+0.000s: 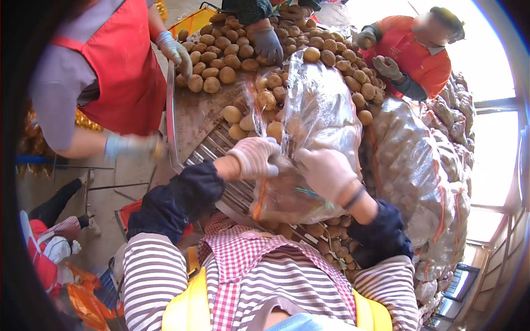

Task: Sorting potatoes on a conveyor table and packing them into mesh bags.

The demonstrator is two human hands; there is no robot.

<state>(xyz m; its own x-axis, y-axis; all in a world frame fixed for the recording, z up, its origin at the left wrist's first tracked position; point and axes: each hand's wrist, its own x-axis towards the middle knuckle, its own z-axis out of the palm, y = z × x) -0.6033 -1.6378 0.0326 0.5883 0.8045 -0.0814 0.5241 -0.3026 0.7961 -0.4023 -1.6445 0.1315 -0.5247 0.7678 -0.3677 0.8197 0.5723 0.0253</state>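
Note:
A large clear plastic bag (325,109) with orange edge stripes lies in front of me, its film spread over part of a grate of metal bars (211,151). My left hand (257,157), in a striped knit glove, has its fingers curled on the film near the bag's left edge. Close beside it, my right hand (327,171), in a pale knit glove, grips gathered film with thumb and fingers. Between the sheets of plastic and just left of them sit several potatoes (266,100). The fingertips of both hands are partly hidden or blurred.
A potato heap (232,49) covers the table's far side. Co-workers' gloved hands reach in: a grey glove (268,45), a blue glove (176,53) and a grey glove at right (387,68). Filled clear bags (405,165) stand at right. A metal rim (170,116) edges the table's left.

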